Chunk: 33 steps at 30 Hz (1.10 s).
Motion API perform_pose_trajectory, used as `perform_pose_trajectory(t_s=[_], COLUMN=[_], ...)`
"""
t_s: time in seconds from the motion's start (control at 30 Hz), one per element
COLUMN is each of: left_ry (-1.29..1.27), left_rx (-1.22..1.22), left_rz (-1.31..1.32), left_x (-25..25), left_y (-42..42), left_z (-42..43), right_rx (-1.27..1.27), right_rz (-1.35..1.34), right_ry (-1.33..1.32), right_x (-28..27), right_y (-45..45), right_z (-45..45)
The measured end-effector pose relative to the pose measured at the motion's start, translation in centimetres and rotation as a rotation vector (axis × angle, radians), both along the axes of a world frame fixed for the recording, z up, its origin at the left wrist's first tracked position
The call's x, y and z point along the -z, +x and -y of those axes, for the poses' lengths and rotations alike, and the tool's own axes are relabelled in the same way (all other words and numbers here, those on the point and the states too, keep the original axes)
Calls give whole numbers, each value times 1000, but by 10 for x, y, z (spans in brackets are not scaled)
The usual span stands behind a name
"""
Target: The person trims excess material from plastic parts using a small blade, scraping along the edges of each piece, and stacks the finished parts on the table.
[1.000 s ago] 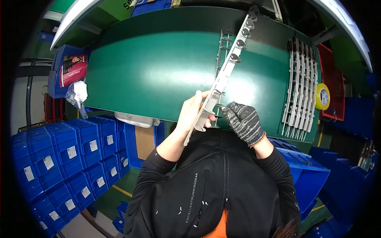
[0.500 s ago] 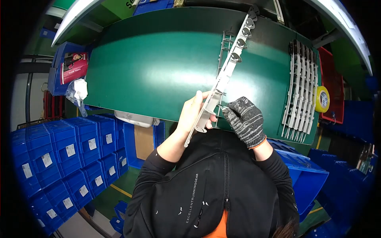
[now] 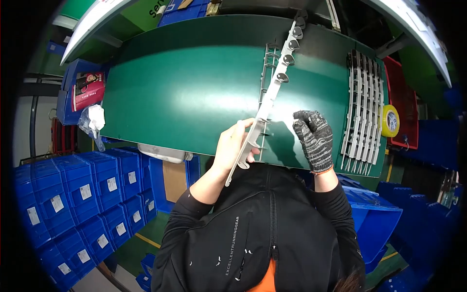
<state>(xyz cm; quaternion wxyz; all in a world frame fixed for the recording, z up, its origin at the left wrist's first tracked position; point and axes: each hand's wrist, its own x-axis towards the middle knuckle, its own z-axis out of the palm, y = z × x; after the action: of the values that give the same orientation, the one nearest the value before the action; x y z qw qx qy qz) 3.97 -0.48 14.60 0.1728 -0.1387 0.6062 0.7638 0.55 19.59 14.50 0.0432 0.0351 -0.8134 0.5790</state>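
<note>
My bare left hand is wrapped round the lower part of a long, light grey slotted strip. The strip slants up and away over the table, and dark round discs stick out along its far half. Apart from it, to the right, my right hand wears a dark grey knitted glove with an orange cuff. Its thumb and fingers are curled together; whatever may be between them is too small to name. Just left of the held strip, a thin ladder-like rail is partly hidden behind it.
Several similar strips lie side by side at the right of the green table. Beyond them are a yellow tape roll and a red bin. Blue crates are stacked at lower left; a pink packet sits at the left end.
My right hand has moved away from the held strip, to the right. My left hand still grips the strip, which has shifted slightly left in view.
</note>
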Motion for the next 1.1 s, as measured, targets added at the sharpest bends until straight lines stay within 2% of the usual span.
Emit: perform_pose_trajectory(t_s=[0.07,0.13,0.17,0.2,0.3,0.33,0.4,0.47,0.53,0.57,0.63,0.67,0.73,0.8,0.9,1.0,1.1], left_ry=[-61,-263,-279,-277,-425,-425,-604,-642,-743,-743,-714,-685,-675,-663,-635,-649,-740], left_rx=[28,31,-8,-2,27,29,60,70,87,78,50,31,32,38,2,-6,-58], left_rz=[-36,-183,-216,-223,-313,-318,-494,-521,-609,-607,-592,-579,-504,-432,-390,-351,-507], left_x=[0,7,6,6,10,13,17,17,19,20,23,24,25,27,32,40,47], left_y=[2,5,5,6,9,9,10,11,12,12,13,13,15,14,13,15,14], left_z=[-1,-4,-7,-8,-7,-7,-8,-10,-9,-9,-8,-7,-5,-4,-3,1,3], right_rx=[25,62,77,83,96,99,75,63,84,78,103,93,198,241,265,103,-1], right_rz=[-27,-1,-120,-127,-152,-156,-135,-130,-305,-307,-295,-294,-138,-53,62,188,295], right_ry=[1,-194,-117,-115,272,272,516,554,486,488,182,182,-97,-199,-220,-127,-103], right_x=[-8,-8,-9,-15,-35,-36,-39,-44,-30,-28,-25,-23,-20,-13,5,5,14], right_y=[-13,-27,-36,-39,-51,-55,-61,-64,-72,-73,-75,-76,-75,-72,-67,-65,-74], right_z=[-8,-13,-14,-16,-15,-14,-11,-5,-4,-6,-11,-13,-18,-18,-14,-3,7])
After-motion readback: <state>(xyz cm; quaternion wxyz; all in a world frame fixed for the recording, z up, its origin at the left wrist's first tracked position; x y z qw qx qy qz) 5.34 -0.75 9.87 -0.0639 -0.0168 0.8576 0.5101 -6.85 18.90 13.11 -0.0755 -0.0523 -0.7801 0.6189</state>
